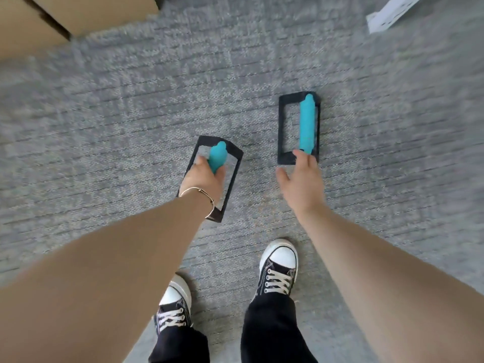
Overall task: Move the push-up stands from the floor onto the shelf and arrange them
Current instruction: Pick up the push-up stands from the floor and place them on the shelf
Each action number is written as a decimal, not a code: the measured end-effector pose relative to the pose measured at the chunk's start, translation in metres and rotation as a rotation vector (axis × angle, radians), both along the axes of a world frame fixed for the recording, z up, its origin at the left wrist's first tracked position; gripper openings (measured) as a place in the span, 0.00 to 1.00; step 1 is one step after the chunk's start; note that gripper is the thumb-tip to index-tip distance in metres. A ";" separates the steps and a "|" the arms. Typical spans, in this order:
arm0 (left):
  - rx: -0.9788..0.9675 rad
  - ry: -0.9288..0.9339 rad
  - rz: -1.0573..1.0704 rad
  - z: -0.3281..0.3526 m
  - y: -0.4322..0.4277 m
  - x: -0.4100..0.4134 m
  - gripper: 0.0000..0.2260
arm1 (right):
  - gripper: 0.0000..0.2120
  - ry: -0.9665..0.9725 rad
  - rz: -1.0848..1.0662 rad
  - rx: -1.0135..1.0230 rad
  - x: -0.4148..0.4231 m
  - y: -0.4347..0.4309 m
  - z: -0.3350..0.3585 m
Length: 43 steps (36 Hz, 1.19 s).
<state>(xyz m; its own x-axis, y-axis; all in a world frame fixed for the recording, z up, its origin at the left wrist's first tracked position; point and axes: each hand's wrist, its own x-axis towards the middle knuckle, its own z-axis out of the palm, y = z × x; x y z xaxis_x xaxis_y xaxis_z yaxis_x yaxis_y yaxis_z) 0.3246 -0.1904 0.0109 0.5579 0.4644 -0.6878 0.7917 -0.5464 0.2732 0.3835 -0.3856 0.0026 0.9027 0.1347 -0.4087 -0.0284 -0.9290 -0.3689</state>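
Note:
Two push-up stands, each a black rectangular frame with a teal foam handle, are over the grey carpet. My left hand [203, 179] is closed around the teal handle of the left stand [233, 158], whose frame tilts away from me. The right stand [307, 121] rests flat on the carpet. My right hand [301, 179] hovers at its near end, fingers spread, with fingertips touching the near tip of the teal handle and the frame. No shelf is in view.
A brown cardboard box [78, 17] stands at the top left. A white perforated part [390, 11] lies at the top right. My two sneakers [279, 268] stand on the carpet [131, 113] below the stands.

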 end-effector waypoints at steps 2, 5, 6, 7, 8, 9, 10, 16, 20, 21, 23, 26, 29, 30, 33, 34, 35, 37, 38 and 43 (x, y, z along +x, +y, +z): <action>0.014 -0.045 0.047 -0.005 -0.002 0.018 0.20 | 0.28 -0.071 -0.048 -0.040 0.026 -0.002 -0.008; 0.034 -0.116 0.109 -0.016 -0.007 0.038 0.21 | 0.31 -0.138 -0.108 -0.078 0.058 -0.007 -0.023; 0.035 -0.135 0.124 -0.021 -0.008 0.042 0.22 | 0.32 -0.149 -0.118 -0.086 0.066 -0.008 -0.028; 0.035 -0.151 0.135 -0.026 -0.009 0.046 0.22 | 0.34 -0.155 -0.128 -0.091 0.074 -0.010 -0.034; 0.034 -0.165 0.144 -0.031 -0.010 0.049 0.21 | 0.35 -0.144 -0.142 -0.094 0.081 -0.010 -0.039; 0.035 -0.175 0.149 -0.035 -0.010 0.051 0.21 | 0.36 -0.126 -0.156 -0.094 0.087 -0.010 -0.044; 0.037 -0.184 0.152 -0.040 -0.011 0.053 0.21 | 0.38 -0.097 -0.169 -0.093 0.092 -0.010 -0.048; 0.020 -0.219 0.171 -0.061 -0.008 0.055 0.19 | 0.32 0.052 -0.268 -0.023 0.116 -0.001 -0.075; -0.005 -0.233 0.186 -0.065 -0.004 0.053 0.15 | 0.23 0.138 -0.379 0.091 0.119 0.002 -0.085; -0.021 -0.236 0.199 -0.063 -0.003 0.052 0.15 | 0.22 0.133 -0.390 0.095 0.119 0.002 -0.087; -0.040 -0.236 0.221 -0.054 -0.001 0.051 0.17 | 0.24 0.103 -0.403 0.083 0.115 0.001 -0.083; -0.028 -0.222 0.229 -0.026 0.003 0.047 0.18 | 0.23 0.086 -0.429 0.062 0.102 0.005 -0.056; 0.001 -0.193 0.216 0.019 0.006 0.041 0.19 | 0.21 0.093 -0.466 0.090 0.085 0.007 -0.013; 0.007 -0.187 0.212 0.037 0.007 0.040 0.19 | 0.21 0.104 -0.484 0.113 0.078 0.008 0.008; 0.015 -0.171 0.217 0.100 0.012 0.036 0.18 | 0.17 0.165 -0.514 0.166 0.053 0.011 0.077; 0.017 -0.174 0.218 0.123 0.013 0.034 0.18 | 0.16 0.184 -0.521 0.175 0.045 0.013 0.101; 0.017 -0.178 0.220 0.146 0.015 0.032 0.18 | 0.15 0.188 -0.523 0.189 0.036 0.014 0.127; 0.002 -0.191 0.234 0.197 0.019 0.028 0.17 | 0.13 0.209 -0.537 0.248 0.021 0.019 0.184; -0.005 -0.198 0.232 0.225 0.021 0.026 0.17 | 0.12 0.225 -0.554 0.302 0.015 0.022 0.212; -0.028 -0.279 0.180 0.372 0.035 0.014 0.15 | 0.11 0.273 -0.566 0.466 -0.010 0.047 0.373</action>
<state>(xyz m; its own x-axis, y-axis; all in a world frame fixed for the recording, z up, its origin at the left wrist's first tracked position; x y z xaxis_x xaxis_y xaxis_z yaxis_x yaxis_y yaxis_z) 0.3386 -0.1558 0.3827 0.6375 0.5559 -0.5335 0.7672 -0.3941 0.5061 0.3737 -0.3384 0.3752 0.7609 -0.1044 -0.6404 -0.5977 -0.4968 -0.6292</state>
